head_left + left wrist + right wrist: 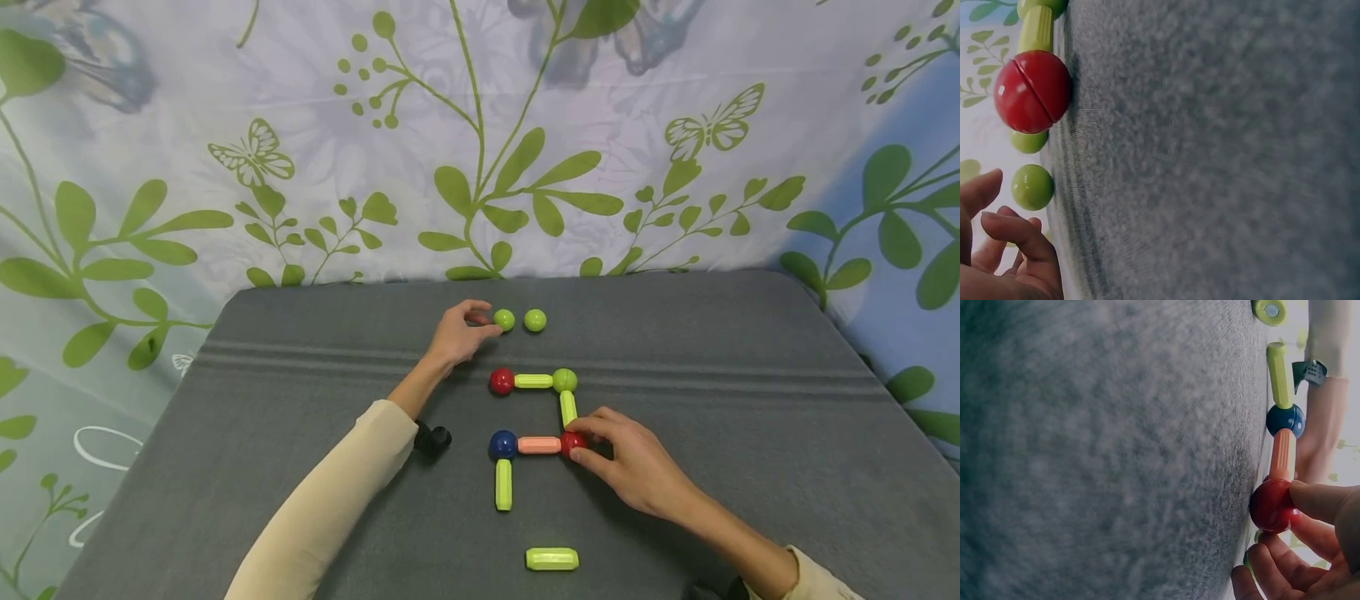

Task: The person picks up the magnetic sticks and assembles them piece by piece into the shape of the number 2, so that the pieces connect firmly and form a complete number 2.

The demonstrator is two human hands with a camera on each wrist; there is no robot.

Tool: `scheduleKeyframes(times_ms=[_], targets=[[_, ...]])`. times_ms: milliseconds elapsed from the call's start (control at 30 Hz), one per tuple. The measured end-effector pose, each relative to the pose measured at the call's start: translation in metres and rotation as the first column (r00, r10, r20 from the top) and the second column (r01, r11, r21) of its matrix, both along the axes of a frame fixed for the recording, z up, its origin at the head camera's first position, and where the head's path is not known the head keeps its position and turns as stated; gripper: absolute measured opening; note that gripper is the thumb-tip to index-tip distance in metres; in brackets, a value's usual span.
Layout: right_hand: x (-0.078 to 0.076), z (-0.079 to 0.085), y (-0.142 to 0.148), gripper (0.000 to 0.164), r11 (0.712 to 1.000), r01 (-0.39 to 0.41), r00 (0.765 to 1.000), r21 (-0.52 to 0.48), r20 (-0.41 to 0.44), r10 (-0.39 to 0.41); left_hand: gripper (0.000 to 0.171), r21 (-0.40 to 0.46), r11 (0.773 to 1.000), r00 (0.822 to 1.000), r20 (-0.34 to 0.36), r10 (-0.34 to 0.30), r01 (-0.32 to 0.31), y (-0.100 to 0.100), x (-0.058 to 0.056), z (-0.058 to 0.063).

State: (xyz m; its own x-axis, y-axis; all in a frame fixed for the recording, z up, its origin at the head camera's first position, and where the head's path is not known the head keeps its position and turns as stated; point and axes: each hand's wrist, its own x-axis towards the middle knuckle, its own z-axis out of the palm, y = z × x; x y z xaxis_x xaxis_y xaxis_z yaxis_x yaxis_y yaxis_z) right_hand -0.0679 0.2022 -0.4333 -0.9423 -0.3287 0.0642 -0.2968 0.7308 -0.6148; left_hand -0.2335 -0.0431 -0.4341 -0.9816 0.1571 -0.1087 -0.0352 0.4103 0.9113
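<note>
My left hand [459, 335] reaches to a loose green ball [504, 320]. In the left wrist view a small gap shows between its parted fingers and that ball [1033, 187]. Nearer me, my right hand [641, 462] pinches a red ball [1270, 506] between thumb and fingers. An orange magnetic rod [539, 445] joins this ball to a blue ball [503, 444], from which a yellow-green rod [503, 485] points toward me. Another yellow-green rod [568, 408] runs from the held ball up to a green ball [565, 380]. A further rod [533, 381] links that one to a second red ball [502, 382].
A second loose green ball [535, 320] lies right of the first. One loose yellow-green rod [552, 559] lies at the front of the grey cloth-covered table [300, 400]. Behind the table hangs a leaf-patterned curtain [300, 100].
</note>
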Motion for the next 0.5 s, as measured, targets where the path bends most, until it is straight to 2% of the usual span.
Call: scheduleKeyframes(times_ms=[267,500], targets=[[0.000,0.000,0.000,0.027,1.000,-0.010,1.000,-0.014,-0.022,0.010,0.048,-0.073,0.997,1.000,0.006,-0.021,0.022,0.007,-0.007,-0.004],[0.000,0.001,0.001,0.027,1.000,-0.009,1.000,-0.011,-0.028,0.009,0.042,-0.131,0.991,0.999,-0.031,0.019,-0.023,0.013,-0.009,-0.007]])
